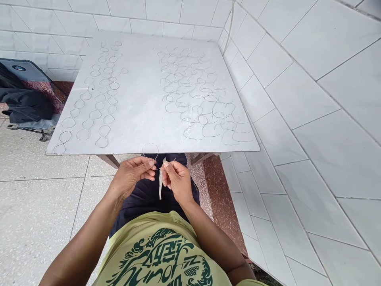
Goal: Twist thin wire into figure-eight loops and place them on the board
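Observation:
In front of my lap, my left hand (135,172) pinches a thin wire (151,143) whose upper part is bent into a round loop. The loop rises past the table's front edge. My right hand (177,178) is closed close beside it, with a short wire end sticking out above the fingers. A narrow pale strip (160,186) hangs down between the two hands, its top at the right fingertips. Whether the wire runs unbroken from one hand to the other is hard to make out.
The white table (139,91) bears figure-eight wire pieces (102,137) in columns at left. Many loose curved wires (202,95) lie at right. A folding chair (35,91) with dark cloth stands at far left. A tiled wall (297,99) borders the right side.

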`<control>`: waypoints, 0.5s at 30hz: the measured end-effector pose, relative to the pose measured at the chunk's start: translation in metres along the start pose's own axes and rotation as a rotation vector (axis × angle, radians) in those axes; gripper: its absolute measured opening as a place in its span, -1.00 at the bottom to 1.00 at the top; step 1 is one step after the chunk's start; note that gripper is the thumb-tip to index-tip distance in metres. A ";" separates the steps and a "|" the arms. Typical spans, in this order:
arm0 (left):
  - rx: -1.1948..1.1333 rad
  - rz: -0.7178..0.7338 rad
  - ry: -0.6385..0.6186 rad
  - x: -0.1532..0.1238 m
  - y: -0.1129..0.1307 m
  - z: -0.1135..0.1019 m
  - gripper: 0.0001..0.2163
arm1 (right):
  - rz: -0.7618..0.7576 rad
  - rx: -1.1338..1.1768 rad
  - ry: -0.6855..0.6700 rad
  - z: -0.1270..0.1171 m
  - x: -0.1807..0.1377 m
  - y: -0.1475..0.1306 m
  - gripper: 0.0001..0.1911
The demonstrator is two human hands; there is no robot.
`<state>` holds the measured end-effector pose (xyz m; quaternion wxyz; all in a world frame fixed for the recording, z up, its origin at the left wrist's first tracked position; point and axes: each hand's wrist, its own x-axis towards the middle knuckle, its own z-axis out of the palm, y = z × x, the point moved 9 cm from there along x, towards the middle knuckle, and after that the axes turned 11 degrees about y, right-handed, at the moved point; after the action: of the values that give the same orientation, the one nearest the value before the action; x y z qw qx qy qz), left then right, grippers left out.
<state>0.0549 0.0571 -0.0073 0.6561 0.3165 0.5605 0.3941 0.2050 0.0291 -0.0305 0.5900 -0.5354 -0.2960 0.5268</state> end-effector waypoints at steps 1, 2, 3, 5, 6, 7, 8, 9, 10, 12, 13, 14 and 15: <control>-0.007 0.012 0.016 -0.001 0.000 0.000 -0.66 | -0.004 0.011 0.012 -0.001 0.001 0.000 -0.62; -0.010 0.025 0.029 -0.002 0.000 -0.001 -0.66 | -0.006 0.022 0.021 -0.001 0.001 0.000 -0.62; -0.011 0.040 0.039 -0.003 -0.001 -0.001 -0.65 | -0.005 0.031 0.026 -0.001 0.002 0.001 -0.62; -0.008 0.069 0.052 -0.004 -0.002 -0.001 -0.66 | 0.007 0.047 0.027 0.000 0.002 0.004 -0.62; -0.005 0.084 0.058 -0.004 -0.002 -0.001 -0.67 | 0.020 0.057 0.025 0.001 0.002 0.007 -0.61; -0.001 0.100 0.064 -0.004 -0.002 -0.001 -0.69 | 0.034 0.069 0.022 0.002 0.002 0.009 -0.61; 0.009 0.118 0.071 -0.003 -0.002 -0.001 -0.71 | 0.047 0.082 0.021 0.003 0.002 0.011 -0.61; 0.025 0.138 0.081 -0.002 -0.001 -0.002 -0.72 | 0.058 0.094 0.020 0.004 0.001 0.012 -0.61; 0.049 0.159 0.093 -0.001 0.000 -0.003 -0.74 | 0.067 0.103 0.018 0.005 0.001 0.012 -0.61; 0.111 0.194 0.122 0.001 0.007 -0.004 -0.76 | 0.078 0.112 0.005 0.008 0.000 0.012 -0.60; 0.150 0.214 0.143 0.003 0.014 -0.006 -0.77 | 0.080 0.111 -0.006 0.009 0.000 0.011 -0.59; 0.195 0.236 0.162 0.005 0.022 -0.007 -0.78 | 0.081 0.110 -0.019 0.010 0.000 0.011 -0.58; 0.249 0.262 0.181 0.008 0.033 -0.008 -0.79 | 0.081 0.108 -0.035 0.010 -0.001 0.011 -0.57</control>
<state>0.0425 0.0801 0.0156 0.5020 0.4288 0.6155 0.4305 0.1920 0.0303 -0.0380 0.5911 -0.5051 -0.2555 0.5746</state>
